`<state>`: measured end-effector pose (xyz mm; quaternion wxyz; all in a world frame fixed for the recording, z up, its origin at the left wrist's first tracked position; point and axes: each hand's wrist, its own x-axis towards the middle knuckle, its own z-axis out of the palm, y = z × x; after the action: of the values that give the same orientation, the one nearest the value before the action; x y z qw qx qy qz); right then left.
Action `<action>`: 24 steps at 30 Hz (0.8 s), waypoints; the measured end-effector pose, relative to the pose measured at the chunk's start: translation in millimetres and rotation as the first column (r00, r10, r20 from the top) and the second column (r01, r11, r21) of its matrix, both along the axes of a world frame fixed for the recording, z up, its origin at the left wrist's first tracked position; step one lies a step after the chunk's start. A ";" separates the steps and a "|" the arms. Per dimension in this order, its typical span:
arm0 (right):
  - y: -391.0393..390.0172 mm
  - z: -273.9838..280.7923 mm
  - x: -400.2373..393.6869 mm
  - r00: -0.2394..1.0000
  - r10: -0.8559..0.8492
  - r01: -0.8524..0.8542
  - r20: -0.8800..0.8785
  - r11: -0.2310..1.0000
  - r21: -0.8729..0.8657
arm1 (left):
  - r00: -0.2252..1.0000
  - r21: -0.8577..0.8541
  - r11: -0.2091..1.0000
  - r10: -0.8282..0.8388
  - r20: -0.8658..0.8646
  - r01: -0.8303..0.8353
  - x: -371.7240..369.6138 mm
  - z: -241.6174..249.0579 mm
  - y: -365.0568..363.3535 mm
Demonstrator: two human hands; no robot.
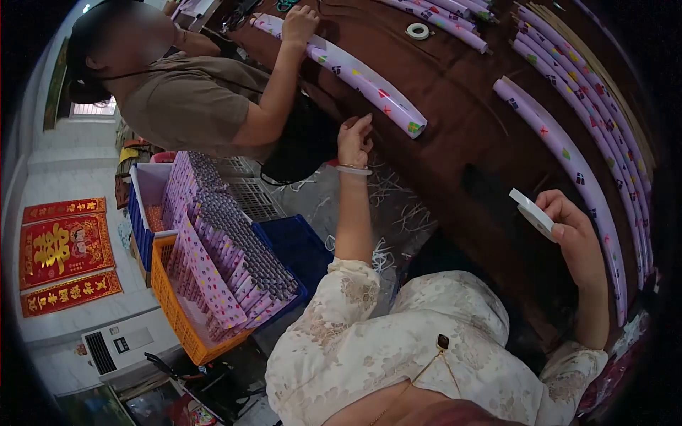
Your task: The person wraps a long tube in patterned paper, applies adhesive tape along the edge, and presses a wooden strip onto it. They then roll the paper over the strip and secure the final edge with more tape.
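Note:
My right hand (572,234) grips a roll of white tape (534,216) by its edge; a short flat end of it points up and left. My left hand (354,142), with a pale bracelet at the wrist, is raised at the table's edge. Its fingers are curled, and whatever they may pinch is too small to make out. Just beyond it lies the end of a lilac patterned paper roll (369,85), apart from my fingers. Another lilac paper roll (558,153) lies on the brown table (455,106) beside my right hand.
A co-worker (192,106) at the left has a hand on the far paper roll. More rolls (590,92) lie at the right, and a tape roll (418,31) sits at the back. An orange crate (177,312) and a blue crate (145,213) of wrapped rolls stand at the left.

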<state>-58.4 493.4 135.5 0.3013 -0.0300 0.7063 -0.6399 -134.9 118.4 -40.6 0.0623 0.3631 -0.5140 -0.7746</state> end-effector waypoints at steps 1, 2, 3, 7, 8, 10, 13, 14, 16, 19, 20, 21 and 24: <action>0.2 1.1 0.9 1.000 -0.010 0.010 0.008 1.000 0.009 | 0.997 0.149 0.987 -0.059 -0.042 0.065 -2.4 -16.9 -13.2; 0.8 0.4 1.5 1.000 -0.011 0.011 0.009 1.000 0.010 | 0.997 0.150 0.987 -0.060 -0.042 0.066 -2.9 -17.7 -11.6; 1.6 -1.7 2.2 1.000 -0.014 0.014 0.001 1.000 0.000 | 0.996 0.152 0.988 -0.019 -0.084 0.032 -2.7 -19.4 -8.7; -2.6 -0.2 1.2 0.999 -0.014 0.015 0.035 1.000 -0.004 | 0.964 0.175 0.983 -0.012 -0.267 0.061 6.8 -43.7 0.7; -3.3 -1.0 0.8 0.999 -0.017 0.017 0.034 1.000 -0.003 | 0.946 0.365 0.917 -0.038 -0.321 0.161 7.8 -49.4 -0.7; -4.7 -3.2 1.2 1.000 -0.007 0.009 0.027 0.998 -0.058 | 0.976 0.330 0.937 -0.045 -0.213 0.115 16.0 -61.4 0.7; -5.6 -3.0 0.7 0.999 -0.011 0.015 0.049 0.997 -0.077 | 0.994 0.193 0.978 -0.067 -0.087 0.082 25.3 -59.3 2.1; -5.7 -1.7 0.6 0.999 -0.014 0.017 0.045 0.997 -0.072 | 0.995 0.091 0.992 -0.084 -0.056 0.089 28.9 -53.5 3.6; -6.1 -0.1 0.9 1.000 0.004 -0.003 0.015 0.996 -0.084 | 0.988 -0.024 0.999 0.033 -0.148 -0.037 36.0 -46.1 15.3; -5.4 0.2 0.5 1.000 0.009 -0.008 0.013 0.995 -0.096 | 0.947 -0.215 0.957 0.129 -0.293 -0.196 52.8 6.4 51.7; -5.2 -0.8 -0.5 1.000 0.001 0.001 0.015 0.996 -0.086 | 0.928 -0.289 0.931 0.114 -0.354 -0.224 55.6 13.4 61.3; -5.1 -3.7 -0.8 1.000 0.011 -0.012 -0.004 0.994 -0.109 | 0.908 -0.357 0.900 0.090 -0.408 -0.249 59.7 27.1 74.5; -4.0 -10.1 -1.0 0.999 0.022 -0.025 -0.027 0.994 -0.110 | 0.889 -0.379 0.907 -0.318 -0.330 0.184 78.7 74.6 111.2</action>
<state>-59.4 489.4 125.4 0.2974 -0.0630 0.6731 -0.6741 -56.1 229.6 34.0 0.1206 0.1174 -0.6596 -0.7325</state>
